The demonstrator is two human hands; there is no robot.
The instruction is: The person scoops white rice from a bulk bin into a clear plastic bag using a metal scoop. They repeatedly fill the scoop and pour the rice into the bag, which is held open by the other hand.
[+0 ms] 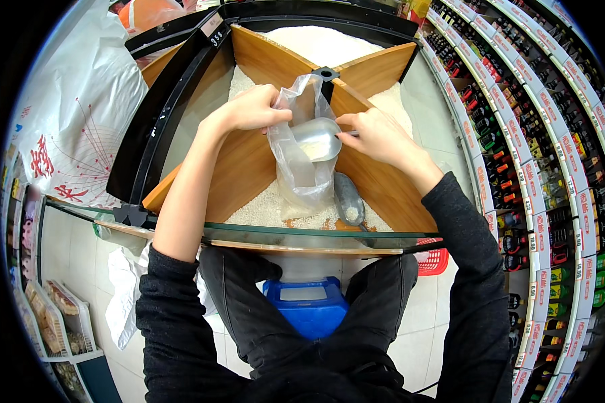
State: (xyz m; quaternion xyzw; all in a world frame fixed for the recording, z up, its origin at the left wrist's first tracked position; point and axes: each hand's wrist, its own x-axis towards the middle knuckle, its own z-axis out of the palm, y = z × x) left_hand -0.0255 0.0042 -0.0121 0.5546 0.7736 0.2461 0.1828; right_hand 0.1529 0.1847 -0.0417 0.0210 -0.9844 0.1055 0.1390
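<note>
My left hand (264,108) grips the rim of a clear plastic bag (302,174) that hangs upright with some rice in its bottom. With my right hand (370,133) I hold the handle of a metal scoop (322,138), whose bowl is inside the mouth of the bag and has a little rice in it. The bag's bottom is low over or on the rice (254,206) in the front compartment of a wooden bin. A second, grey scoop (350,199) lies on the rice to the right of the bag, partly covered with grains.
Crossed wooden dividers (247,171) split the bin, with a glass front edge (322,237) near me. More rice (322,43) fills the far compartment. Bottle shelves (534,226) rise at right, a big white printed sack (80,101) at left. A blue stool (307,307) is between my legs.
</note>
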